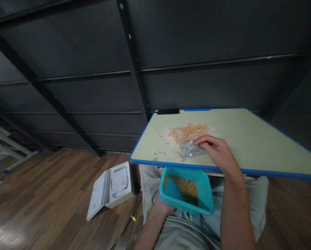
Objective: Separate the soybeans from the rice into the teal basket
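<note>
My right hand (217,150) is closed on a clear plastic cup (192,150), which lies tilted on its side at the tabletop. The cup's mouth points left, by the near edge of a pile of soybeans (190,132). White rice (172,139) is mixed with and spread around the beans. Below the table edge, my left hand (164,207) holds a teal plastic basin (206,194) over my lap, its fingers mostly hidden under the basin. Many soybeans (188,189) lie inside the basin.
The pale table (249,139) has a blue rim. A black flat object (168,111) lies at its far left corner, and several loose beans (159,153) near its front left. An open white box (120,184) and a dark cable (129,220) are on the wood floor.
</note>
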`<state>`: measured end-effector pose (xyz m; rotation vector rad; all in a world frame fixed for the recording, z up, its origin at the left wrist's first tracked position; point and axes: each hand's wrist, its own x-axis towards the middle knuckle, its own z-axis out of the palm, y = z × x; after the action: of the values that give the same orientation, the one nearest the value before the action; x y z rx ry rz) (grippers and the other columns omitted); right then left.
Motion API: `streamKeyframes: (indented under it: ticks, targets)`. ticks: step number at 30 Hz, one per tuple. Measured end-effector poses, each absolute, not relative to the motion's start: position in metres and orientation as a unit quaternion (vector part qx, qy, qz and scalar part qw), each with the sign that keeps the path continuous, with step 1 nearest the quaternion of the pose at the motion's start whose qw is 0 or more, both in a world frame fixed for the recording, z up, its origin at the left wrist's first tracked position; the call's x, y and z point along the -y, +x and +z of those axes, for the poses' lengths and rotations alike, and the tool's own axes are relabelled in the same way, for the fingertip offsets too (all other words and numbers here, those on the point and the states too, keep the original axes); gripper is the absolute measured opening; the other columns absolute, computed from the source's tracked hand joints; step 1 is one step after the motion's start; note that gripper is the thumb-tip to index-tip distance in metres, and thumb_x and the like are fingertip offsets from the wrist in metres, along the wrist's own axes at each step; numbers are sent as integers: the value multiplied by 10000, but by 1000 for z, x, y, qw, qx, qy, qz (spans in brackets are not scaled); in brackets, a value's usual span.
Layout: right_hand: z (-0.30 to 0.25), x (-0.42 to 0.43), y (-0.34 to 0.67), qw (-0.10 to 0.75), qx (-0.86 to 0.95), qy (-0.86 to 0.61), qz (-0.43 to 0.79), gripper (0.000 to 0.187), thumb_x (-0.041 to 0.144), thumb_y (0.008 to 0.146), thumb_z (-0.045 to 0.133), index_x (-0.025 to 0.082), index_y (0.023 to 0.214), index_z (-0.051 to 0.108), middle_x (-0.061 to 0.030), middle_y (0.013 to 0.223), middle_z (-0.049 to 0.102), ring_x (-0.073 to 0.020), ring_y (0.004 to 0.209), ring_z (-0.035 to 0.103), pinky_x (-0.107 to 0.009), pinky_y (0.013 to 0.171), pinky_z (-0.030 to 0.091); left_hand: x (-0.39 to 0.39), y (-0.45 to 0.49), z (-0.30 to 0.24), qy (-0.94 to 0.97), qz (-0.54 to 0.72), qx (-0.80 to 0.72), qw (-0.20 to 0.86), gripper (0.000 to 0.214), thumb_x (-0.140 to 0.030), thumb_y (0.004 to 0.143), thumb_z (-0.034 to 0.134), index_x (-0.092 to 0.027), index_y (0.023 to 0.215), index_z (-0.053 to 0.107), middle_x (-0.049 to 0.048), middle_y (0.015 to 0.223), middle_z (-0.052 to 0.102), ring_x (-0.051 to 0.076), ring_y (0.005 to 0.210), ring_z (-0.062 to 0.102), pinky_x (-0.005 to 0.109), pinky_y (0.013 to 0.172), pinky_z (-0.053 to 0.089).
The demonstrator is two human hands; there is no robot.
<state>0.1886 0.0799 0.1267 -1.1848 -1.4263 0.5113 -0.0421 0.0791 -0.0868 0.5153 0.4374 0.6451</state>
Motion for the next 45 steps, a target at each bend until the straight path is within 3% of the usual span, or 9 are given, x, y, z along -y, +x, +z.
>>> streamKeyframes:
  ticks: [7, 12, 19, 26, 38, 45]
  targets:
    - [126, -80, 188, 573, 603, -513, 213, 201, 267, 879, 638, 263, 817, 829, -42, 909, 821, -237, 899, 743, -384, 797, 529, -74, -42, -72, 230, 320, -164, 905, 582, -458, 991, 293, -217, 934, 820, 91, 1024, 853, 305, 1282, 676, 598, 1143, 453]
    - [128, -79, 187, 567, 606, -513, 220, 199, 273, 876, 640, 258, 810, 827, -47, 910, 821, -239, 897, 740, -387, 792, 531, -73, -43, -67, 249, 315, -112, 909, 487, -507, 960, 451, -232, 990, 852, 96, 1211, 838, 316, 1356, 647, 560, 1219, 416]
    - [127, -79, 189, 558, 614, -511, 223, 207, 268, 881, 633, 265, 818, 831, -45, 915, 819, -235, 897, 735, -388, 790, 521, -74, -40, -66, 249, 317, -76, 912, 446, -488, 961, 487, -255, 1062, 853, 89, 1352, 795, 322, 1437, 598, 576, 1278, 364]
    - [126, -79, 188, 550, 621, -508, 232, 199, 266, 887, 637, 271, 826, 827, -41, 925, 820, -230, 907, 734, -390, 806, 524, -74, -44, -70, 244, 307, -80, 917, 434, -447, 991, 447, -312, 1125, 837, 55, 1311, 819, 274, 1501, 548, 566, 1331, 275]
    - [125, -79, 189, 534, 636, -505, 238, 194, 252, 892, 634, 264, 838, 820, -38, 939, 820, -232, 920, 736, -387, 818, 525, -75, -45, -73, 236, 307, -101, 916, 465, -480, 983, 440, -285, 1093, 848, 77, 1264, 835, 309, 1430, 617, 574, 1292, 359]
    - [125, -79, 189, 526, 644, -499, 246, 178, 249, 887, 643, 266, 835, 812, -30, 903, 811, -220, 886, 727, -386, 816, 533, -75, -46, -71, 236, 307, -93, 917, 462, -484, 987, 441, -293, 1127, 838, 60, 1271, 834, 291, 1475, 575, 559, 1323, 294]
